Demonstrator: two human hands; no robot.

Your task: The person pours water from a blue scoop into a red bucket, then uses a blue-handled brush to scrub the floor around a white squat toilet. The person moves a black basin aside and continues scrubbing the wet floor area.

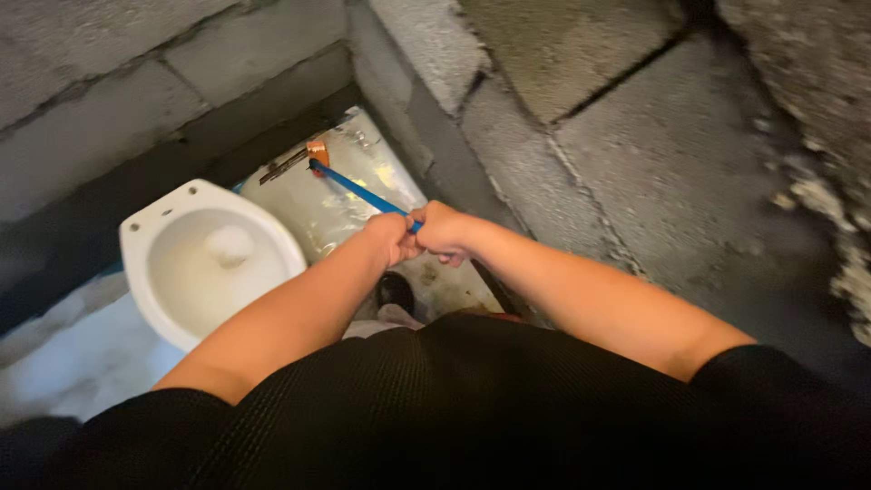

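Head view: left hand [392, 238] and right hand [442, 229] both fisted around blue handle [358, 191], its orange head [318, 151] at floor's [345, 204] far corner beside toilet [195, 259]; floor wet, grime remains near feet.

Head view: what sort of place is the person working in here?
Likely a small, unfinished toilet room: a white toilet bowl without seat, bare concrete block walls, and a wet floor where both hands hold a blue-handled brush.
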